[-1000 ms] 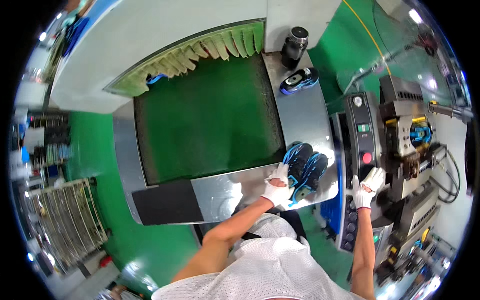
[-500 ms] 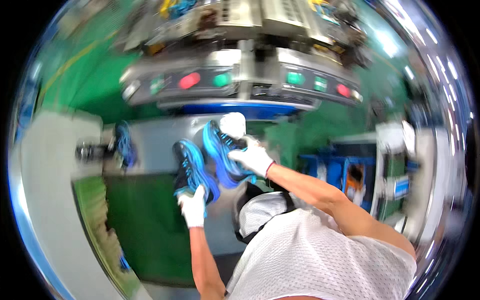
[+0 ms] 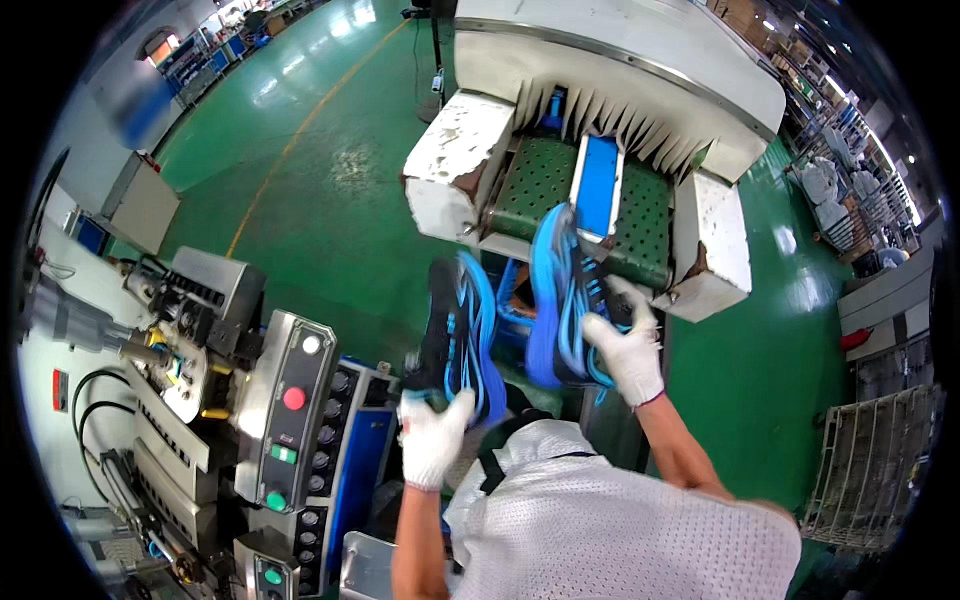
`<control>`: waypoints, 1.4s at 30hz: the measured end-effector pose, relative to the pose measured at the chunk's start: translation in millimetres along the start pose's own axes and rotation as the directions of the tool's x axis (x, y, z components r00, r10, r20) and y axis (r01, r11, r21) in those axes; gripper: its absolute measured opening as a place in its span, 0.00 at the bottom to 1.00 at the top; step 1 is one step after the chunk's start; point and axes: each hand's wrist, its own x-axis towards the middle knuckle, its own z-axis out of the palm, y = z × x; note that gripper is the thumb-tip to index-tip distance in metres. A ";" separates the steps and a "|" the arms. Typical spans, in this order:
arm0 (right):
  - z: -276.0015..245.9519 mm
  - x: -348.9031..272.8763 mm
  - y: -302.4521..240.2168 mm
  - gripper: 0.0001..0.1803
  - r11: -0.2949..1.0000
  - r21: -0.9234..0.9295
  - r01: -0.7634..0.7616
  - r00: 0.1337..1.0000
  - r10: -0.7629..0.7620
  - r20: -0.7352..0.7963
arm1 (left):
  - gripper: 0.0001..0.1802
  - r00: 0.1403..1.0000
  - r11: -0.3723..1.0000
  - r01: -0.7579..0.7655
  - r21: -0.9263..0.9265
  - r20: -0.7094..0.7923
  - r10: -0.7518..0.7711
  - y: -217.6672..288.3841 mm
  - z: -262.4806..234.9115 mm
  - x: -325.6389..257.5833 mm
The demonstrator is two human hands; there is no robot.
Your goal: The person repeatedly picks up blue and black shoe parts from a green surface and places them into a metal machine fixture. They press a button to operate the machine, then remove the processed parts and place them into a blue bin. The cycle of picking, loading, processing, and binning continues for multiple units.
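Each of my hands, in a white knit glove, grips one black and blue sports shoe with bright blue laces. My left hand is closed round the heel end of the left shoe, whose toe points away from me. Farther right, my right hand holds the right shoe by its rear and side, fingers partly hidden behind it. The two shoes hang apart in the air. The right shoe's toe reaches in front of a machine's conveyor with a green perforated belt.
A pale machine housing with a fringed curtain stands ahead. White blocks flank the belt. A blue-topped plate lies across it. At left is a control panel with coloured buttons. A wire rack cart stands at right on the green floor.
My view has swung right, from the button-panel machine to the conveyor machine. Both shoes have come along in my hands. The white ball-like thing by my right hand no longer shows.
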 end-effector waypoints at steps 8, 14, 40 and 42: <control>-75.0 253.1 -10.1 0.50 0.563 -0.803 -0.194 0.964 -0.043 -0.263 | 0.35 0.854 0.768 -0.512 0.385 0.134 0.503 180.3 182.5 304.1; -17.5 411.1 24.0 0.39 0.360 -0.926 0.111 0.990 -0.123 0.071 | 0.41 0.736 0.699 -0.578 0.422 -0.101 0.669 149.6 197.2 392.7; 281.6 -133.4 101.1 0.32 0.000 -0.426 0.905 0.365 0.516 0.775 | 0.39 -0.902 -0.132 0.432 -0.892 -0.424 -0.085 -569.9 163.9 -953.3; 283.9 -137.2 77.4 0.48 -0.140 -0.362 0.922 0.356 0.674 0.648 | 0.38 -0.891 -0.267 0.303 -0.915 -0.173 -0.420 -585.6 132.4 -1000.2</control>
